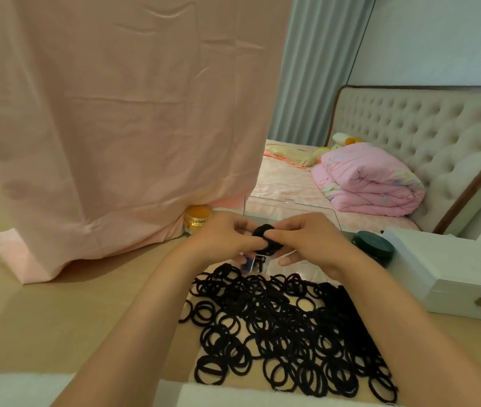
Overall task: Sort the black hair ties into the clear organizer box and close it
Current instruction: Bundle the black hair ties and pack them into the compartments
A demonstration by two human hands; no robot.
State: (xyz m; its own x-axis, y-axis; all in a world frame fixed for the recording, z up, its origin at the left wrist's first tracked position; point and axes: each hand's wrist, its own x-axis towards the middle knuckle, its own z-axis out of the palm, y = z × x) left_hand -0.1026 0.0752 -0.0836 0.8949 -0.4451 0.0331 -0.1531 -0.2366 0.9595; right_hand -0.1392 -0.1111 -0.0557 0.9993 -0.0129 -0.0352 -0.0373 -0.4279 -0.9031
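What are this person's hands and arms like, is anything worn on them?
No sleeves show: the left forearm and right forearm are bare. The left hand and right hand wear no gloves; no watch or bracelet at either wrist.

Nothing I can actually read here, honestly. The yellow jar (197, 220) has a shiny band with some dark lettering on it, but it's way too blurry to make out. The dark green tin (373, 243) is too dim to tell any marking.
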